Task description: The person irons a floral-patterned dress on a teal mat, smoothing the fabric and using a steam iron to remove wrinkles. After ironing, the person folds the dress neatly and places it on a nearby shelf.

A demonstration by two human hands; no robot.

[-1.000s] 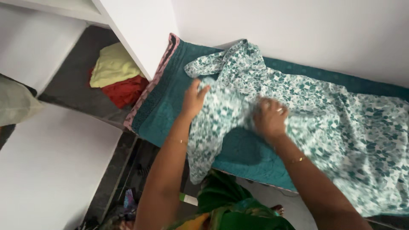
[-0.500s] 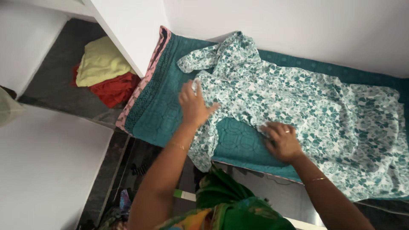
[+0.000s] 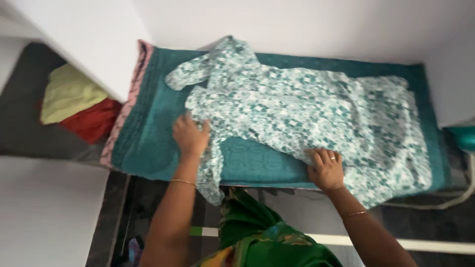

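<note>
Both of your hands have slid lower and wider along the garment (image 3: 302, 111) since a moment ago, and the cloth now lies flatter and more spread out. Your left hand (image 3: 190, 136) presses palm down at the spot where the near sleeve meets the body, fingers together and flat on the cloth, gripping nothing. That sleeve hangs off the front edge of the bed (image 3: 148, 143). Your right hand (image 3: 325, 169) rests on the garment's near edge, further along toward the skirt end, fingers slightly spread and laid flat, with a ring on one of them; whether they pinch the hem, you cannot tell.

White with a teal leaf print, the garment stretches lengthwise over the bed's teal quilted cover, its far sleeve folded up near the wall (image 3: 297, 24). On the floor to the left, just past the bed's pink-trimmed end, a yellow cloth (image 3: 67, 94) sits on top of a red cloth (image 3: 94, 123).
</note>
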